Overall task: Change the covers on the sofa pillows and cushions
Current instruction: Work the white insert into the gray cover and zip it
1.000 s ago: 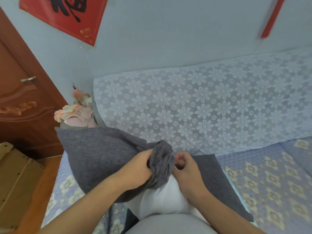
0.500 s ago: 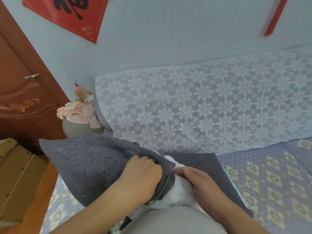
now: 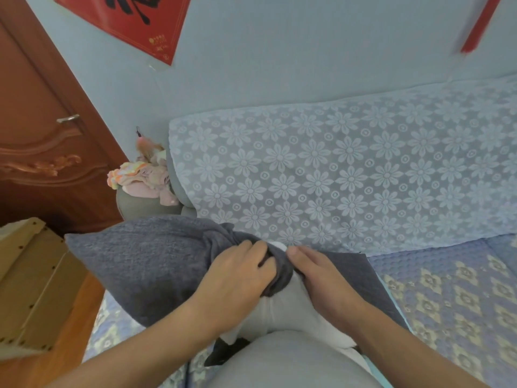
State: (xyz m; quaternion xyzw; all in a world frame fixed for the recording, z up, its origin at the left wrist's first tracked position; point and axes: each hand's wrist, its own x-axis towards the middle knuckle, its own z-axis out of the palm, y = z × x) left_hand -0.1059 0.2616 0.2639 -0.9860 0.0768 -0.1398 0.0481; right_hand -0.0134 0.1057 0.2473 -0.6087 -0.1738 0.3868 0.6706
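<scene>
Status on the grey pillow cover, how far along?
Done: grey cover wraps most of the pillow. In hand: left hand grips the cover's bunched open edge; right hand lies on the white insert. Left: the insert's near end is bare. A second grey cover lies flat on the sofa.

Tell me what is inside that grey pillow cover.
A white pillow insert sticks out of the grey cover's open end, between the left hand, which grips the bunched edge, and the right hand. How far the insert reaches inside is hidden by the fabric.
</scene>
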